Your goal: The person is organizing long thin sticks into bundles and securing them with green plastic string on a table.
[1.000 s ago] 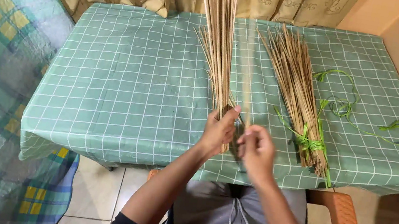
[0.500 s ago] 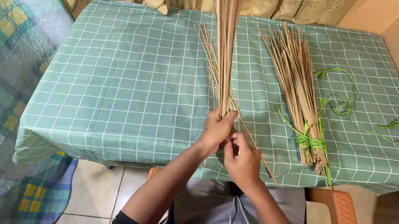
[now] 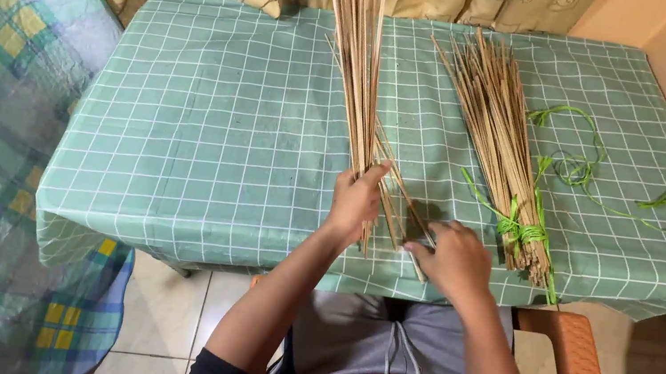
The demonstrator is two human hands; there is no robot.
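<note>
Head view: left hand (image 3: pixel 356 200) clenched round stick bundle (image 3: pixel 356 74); right hand (image 3: pixel 452 259) probably pinching loose sticks (image 3: pixel 402 203).

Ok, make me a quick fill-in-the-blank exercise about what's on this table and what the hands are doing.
1. The left hand grips a loose bunch of thin ____ sticks.
2. The tied bundle is bound with ____ string.
3. The right hand rests on the checked ____ tablecloth.
4. The tied bundle lies to the ____ of the held bunch.

Missing words: tan; green; green; right
</note>
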